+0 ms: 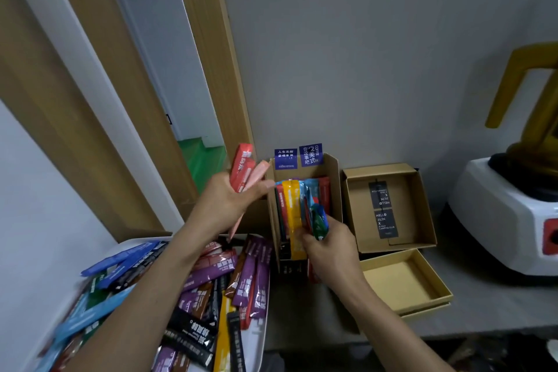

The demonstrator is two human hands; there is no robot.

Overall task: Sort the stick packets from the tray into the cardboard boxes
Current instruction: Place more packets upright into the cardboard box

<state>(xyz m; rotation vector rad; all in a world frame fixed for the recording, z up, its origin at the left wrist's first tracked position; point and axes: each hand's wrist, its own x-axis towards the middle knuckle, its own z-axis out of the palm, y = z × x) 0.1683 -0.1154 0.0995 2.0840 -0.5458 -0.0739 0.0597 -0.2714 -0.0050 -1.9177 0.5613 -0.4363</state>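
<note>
**Over the open box: packets being filed by colour**

Head view: above the tray (259, 341), a small bunch of red stick packets (241, 170), two or three, is held closed in the left hand (229, 205), raised just beside the tall cardboard box (335, 187). A green and blue packet (319, 222) is pinched by the right hand (329, 251) at that box's front, among upright red, yellow and blue sticks. The placing step is judged under way; next, the red bunch needs lowering beside its matching colour. Three boxes are counted: one filling, one square box (422, 208) holding a black card, one shallow box (434, 284) with nothing seen inside. Dozens of mixed packets (211, 296) remain in the tray, too many to count.
</note>
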